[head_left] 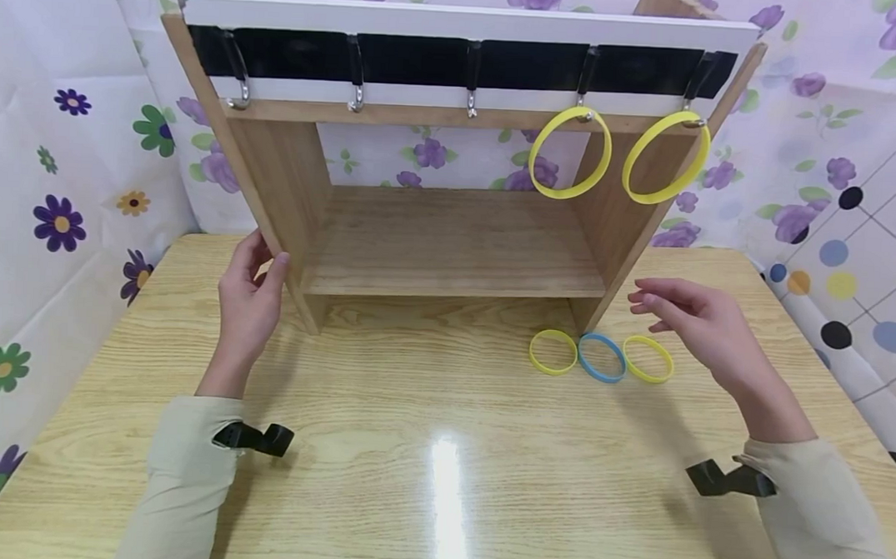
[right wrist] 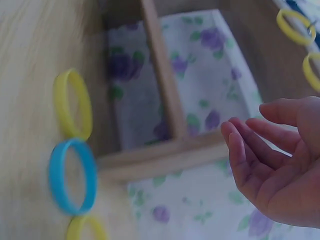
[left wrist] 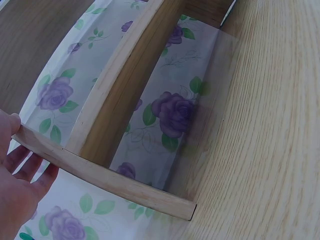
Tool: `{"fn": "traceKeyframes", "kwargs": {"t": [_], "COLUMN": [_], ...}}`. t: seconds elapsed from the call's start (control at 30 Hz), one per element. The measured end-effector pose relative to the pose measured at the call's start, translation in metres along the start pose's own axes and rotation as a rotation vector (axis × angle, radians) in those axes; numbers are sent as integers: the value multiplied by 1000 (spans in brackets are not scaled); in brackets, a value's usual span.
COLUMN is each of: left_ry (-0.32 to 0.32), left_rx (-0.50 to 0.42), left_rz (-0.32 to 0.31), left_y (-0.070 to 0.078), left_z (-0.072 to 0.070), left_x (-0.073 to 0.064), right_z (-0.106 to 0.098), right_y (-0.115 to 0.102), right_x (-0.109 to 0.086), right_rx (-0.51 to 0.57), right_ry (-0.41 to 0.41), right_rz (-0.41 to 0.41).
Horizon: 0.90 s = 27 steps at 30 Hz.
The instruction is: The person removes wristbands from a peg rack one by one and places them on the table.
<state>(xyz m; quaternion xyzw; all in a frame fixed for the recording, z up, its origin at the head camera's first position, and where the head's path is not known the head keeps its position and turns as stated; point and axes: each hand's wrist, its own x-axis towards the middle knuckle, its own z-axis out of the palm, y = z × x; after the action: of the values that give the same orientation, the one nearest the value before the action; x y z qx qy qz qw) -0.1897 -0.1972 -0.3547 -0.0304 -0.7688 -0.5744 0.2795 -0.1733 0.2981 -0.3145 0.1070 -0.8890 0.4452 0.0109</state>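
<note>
My left hand holds the front edge of the wooden shelf's left side panel, its thumb and fingers on opposite sides of the board in the left wrist view. The wooden shelf stands upright on the table. Off its right side, my right hand hovers with loosely bent fingers and nothing in them. Close to that hand, a yellow wristband, a blue wristband and another yellow wristband lie in a row. Two more yellow wristbands, one beside the other, hang from hooks above.
A white rail with a black strip crosses the shelf's top front and carries several metal hooks, such as the middle hook. Flowered cloth covers the left and back; dotted cloth is at the right. The wood-grain table spreads in front.
</note>
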Motion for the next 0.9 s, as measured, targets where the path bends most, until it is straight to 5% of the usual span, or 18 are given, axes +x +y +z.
{"fn": "traceKeyframes", "kwargs": {"t": [0.47, 0.9], "left_ry": [1, -5], "left_rx": [-1, 10], "left_rz": [1, 4], "left_y": [1, 1], "left_z": [0, -1], "left_x": [0, 0], "right_z": [8, 15], "right_y": [-76, -110], "right_x": [16, 30], "right_rx": [272, 428], "right_ry": [60, 43], "right_rz": [-165, -222]}}
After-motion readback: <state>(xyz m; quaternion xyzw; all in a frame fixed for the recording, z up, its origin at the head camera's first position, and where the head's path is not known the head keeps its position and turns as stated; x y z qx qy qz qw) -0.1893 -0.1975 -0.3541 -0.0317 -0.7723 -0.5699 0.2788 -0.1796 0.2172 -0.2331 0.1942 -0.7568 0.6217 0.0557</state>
